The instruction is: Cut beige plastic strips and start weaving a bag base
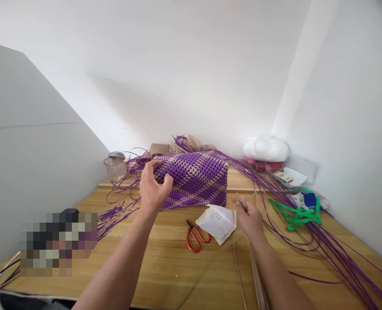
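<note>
Toward the back of the wooden tabletop (165, 262) lies a woven purple and beige bag (194, 178). The left hand (152, 189) grips its left end, fingers curled over the weave. The right hand (250, 217), beside its lower right corner, pinches a thin pale strip (238, 271). Red-handled scissors (195, 237) and a folded paper (217, 221) lie between the hands. A lidded glass jar (116, 165) stands far left; its contents cannot be made out.

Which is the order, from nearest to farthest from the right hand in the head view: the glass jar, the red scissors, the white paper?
1. White paper, just left of the right hand.
2. Red scissors, further left, beside the paper.
3. Glass jar, far left at the back, beyond the left hand gripping the purple woven piece.
</note>
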`<move>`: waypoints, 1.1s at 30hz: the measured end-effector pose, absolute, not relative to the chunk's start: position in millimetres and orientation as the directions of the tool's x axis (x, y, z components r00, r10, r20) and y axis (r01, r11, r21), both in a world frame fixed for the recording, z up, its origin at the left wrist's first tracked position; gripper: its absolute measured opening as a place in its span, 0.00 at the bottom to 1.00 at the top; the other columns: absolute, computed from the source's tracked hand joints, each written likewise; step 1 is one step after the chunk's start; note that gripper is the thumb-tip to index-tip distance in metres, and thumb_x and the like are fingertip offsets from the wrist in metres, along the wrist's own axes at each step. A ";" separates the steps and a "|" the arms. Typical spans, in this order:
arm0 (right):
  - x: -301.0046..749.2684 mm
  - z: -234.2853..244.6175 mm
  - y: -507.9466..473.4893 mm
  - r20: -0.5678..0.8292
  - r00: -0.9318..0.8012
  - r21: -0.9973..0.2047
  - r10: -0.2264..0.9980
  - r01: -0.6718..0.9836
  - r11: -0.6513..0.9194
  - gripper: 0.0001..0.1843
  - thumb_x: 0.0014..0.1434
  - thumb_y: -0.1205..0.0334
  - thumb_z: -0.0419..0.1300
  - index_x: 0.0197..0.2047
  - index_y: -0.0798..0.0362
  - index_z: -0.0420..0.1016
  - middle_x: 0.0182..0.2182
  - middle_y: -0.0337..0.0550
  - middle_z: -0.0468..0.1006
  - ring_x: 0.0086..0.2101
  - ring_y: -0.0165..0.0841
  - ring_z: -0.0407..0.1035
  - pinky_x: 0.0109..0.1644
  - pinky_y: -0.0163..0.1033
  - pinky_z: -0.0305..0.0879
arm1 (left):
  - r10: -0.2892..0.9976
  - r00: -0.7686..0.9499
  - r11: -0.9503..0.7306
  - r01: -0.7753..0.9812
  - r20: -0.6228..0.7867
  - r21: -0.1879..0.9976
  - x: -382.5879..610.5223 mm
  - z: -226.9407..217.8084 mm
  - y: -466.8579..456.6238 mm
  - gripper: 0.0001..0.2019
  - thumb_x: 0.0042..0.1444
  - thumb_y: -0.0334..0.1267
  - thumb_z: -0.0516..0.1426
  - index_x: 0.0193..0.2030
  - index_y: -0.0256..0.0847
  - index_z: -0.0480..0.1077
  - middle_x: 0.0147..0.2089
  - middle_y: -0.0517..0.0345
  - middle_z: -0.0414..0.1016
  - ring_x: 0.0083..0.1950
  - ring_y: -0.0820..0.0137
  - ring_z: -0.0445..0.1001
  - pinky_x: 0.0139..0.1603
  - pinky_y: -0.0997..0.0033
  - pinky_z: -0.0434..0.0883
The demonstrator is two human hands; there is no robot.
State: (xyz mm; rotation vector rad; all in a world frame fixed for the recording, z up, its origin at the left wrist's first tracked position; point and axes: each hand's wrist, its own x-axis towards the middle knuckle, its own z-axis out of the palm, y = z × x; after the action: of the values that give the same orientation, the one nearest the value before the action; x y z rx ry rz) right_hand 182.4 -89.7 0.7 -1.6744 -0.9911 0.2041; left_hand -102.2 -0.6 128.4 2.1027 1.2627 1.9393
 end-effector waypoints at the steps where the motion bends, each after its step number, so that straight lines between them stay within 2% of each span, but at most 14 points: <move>1: 182.1 0.3 -89.6 0.352 0.627 -0.863 0.695 0.504 -0.018 0.24 0.56 0.46 0.54 0.41 0.55 0.81 0.37 0.48 0.82 0.38 0.41 0.74 0.42 0.40 0.66 | 0.551 -0.095 -0.670 0.542 0.829 0.507 -102.4 128.4 -0.6 0.17 0.51 0.32 0.57 0.49 0.44 0.66 0.49 0.53 0.74 0.50 0.59 0.73 0.54 0.58 0.67; 8: 181.9 -2.6 -88.9 0.368 0.623 -0.844 0.691 0.535 -0.033 0.23 0.58 0.46 0.53 0.38 0.56 0.80 0.29 0.45 0.79 0.32 0.38 0.71 0.37 0.38 0.63 | 0.550 -0.080 -0.662 0.566 0.831 0.493 -102.4 129.1 1.5 0.17 0.51 0.33 0.57 0.49 0.43 0.67 0.49 0.52 0.74 0.51 0.57 0.73 0.53 0.57 0.68; 15: 180.8 -4.3 -88.1 0.369 0.612 -0.840 0.699 0.542 -0.032 0.22 0.58 0.47 0.52 0.37 0.55 0.79 0.28 0.44 0.78 0.32 0.37 0.70 0.37 0.37 0.63 | 0.567 -0.082 -0.653 0.562 0.820 0.508 -101.5 130.8 0.7 0.17 0.51 0.33 0.57 0.49 0.43 0.67 0.49 0.51 0.74 0.51 0.57 0.73 0.53 0.55 0.68; 26: 181.6 -7.0 -86.8 0.345 0.605 -0.857 0.718 0.514 -0.021 0.22 0.57 0.47 0.54 0.40 0.55 0.80 0.35 0.46 0.81 0.37 0.40 0.73 0.42 0.40 0.66 | 0.553 -0.074 -0.669 0.555 0.830 0.495 -101.9 130.2 1.9 0.18 0.50 0.31 0.57 0.49 0.45 0.67 0.48 0.54 0.74 0.50 0.58 0.73 0.54 0.58 0.68; 33: 180.7 -7.1 -87.2 0.330 0.598 -0.862 0.730 0.506 -0.025 0.23 0.58 0.47 0.53 0.42 0.54 0.81 0.37 0.48 0.82 0.38 0.42 0.74 0.44 0.42 0.65 | 0.547 -0.011 -0.666 0.600 0.837 0.443 -102.8 134.3 -1.0 0.19 0.51 0.31 0.56 0.50 0.46 0.67 0.49 0.53 0.73 0.52 0.56 0.71 0.55 0.54 0.69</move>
State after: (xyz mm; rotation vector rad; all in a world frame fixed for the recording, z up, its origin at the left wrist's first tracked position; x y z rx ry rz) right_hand 180.7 -87.2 -7.1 -1.6798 -1.0343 0.2437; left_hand -102.8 -1.0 134.3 2.2405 1.3011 1.8563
